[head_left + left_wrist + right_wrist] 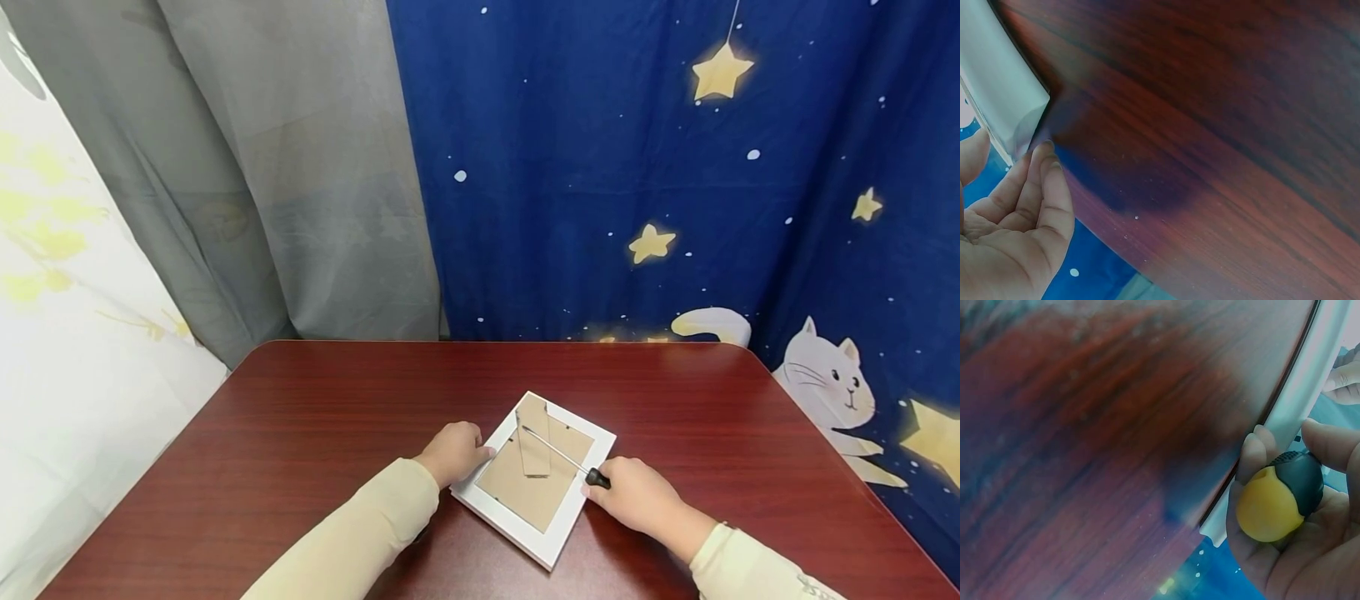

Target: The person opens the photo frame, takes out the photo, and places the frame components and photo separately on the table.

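A white picture frame (506, 518) lies face down on the table, showing its brown backing board (498, 483) and the tan stand leg (534, 458) on it. My left hand (455, 454) grips the frame's left edge, thumb on top and fingers at the side. My right hand (637, 496) holds a screwdriver (597, 478) at the frame's right edge. Its handle, black and yellow in the right wrist view (1269, 506), sits between thumb and fingers. The thin metal shaft reaches across the backing, its tip overlapping the upper stand leg. Small dark tabs dot the backing's border.
The dark red wooden table (337, 400) extends around the frame on all sides. Behind it hang a grey curtain (315, 167) and a blue curtain (562, 208) with stars and a cat. White patterned cloth (75, 375) hangs at the left.
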Available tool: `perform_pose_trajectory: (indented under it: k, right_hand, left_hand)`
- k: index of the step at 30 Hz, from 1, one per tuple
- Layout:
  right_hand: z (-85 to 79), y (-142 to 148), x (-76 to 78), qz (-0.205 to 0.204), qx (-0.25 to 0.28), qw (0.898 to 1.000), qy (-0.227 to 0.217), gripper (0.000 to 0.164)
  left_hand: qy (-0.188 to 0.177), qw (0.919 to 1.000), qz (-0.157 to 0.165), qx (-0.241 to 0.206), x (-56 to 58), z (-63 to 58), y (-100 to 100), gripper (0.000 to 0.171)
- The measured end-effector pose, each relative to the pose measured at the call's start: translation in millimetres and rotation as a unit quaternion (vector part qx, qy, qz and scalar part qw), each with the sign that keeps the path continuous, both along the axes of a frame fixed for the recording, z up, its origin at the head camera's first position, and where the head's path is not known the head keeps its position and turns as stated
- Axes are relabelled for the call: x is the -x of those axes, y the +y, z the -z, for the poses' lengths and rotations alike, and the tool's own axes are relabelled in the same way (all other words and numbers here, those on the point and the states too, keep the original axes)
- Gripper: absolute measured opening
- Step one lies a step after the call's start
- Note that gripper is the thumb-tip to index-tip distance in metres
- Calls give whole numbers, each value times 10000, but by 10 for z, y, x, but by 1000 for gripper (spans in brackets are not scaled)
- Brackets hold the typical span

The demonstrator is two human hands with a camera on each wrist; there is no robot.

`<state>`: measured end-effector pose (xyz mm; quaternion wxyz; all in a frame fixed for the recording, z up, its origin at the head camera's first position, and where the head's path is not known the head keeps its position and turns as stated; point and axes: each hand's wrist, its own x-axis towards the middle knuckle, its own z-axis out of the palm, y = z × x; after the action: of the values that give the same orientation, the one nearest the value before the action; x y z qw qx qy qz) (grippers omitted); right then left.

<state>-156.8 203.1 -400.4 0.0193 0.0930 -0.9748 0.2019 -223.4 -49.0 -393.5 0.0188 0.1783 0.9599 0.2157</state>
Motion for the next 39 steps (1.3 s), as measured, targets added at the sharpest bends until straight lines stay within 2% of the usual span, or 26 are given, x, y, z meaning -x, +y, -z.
perform_pose_trajectory:
  k: [8,15,21,30,39]
  right_hand:
    - [-3,-11,-13,27,81,10000,-42,30]
    - [7,-11,13,-30,147,9999,19,29]
    - [0,-10,26,90,255,9996,-89,27]
    - [15,34,51,-173,817,9961,-296,25]
    - [-6,43,86,-90,1016,9934,-521,20]
  left_hand:
    - [86,9999,118,-34,-13,3,22,33]
    - [97,9999,50,50,-30,-10,40,34]
    - [80,9999,-2,122,-19,25,50,34]
    - [-19,9998,-103,180,-63,8,55,35]
    - [-49,9999,-107,123,-119,-20,39,34]
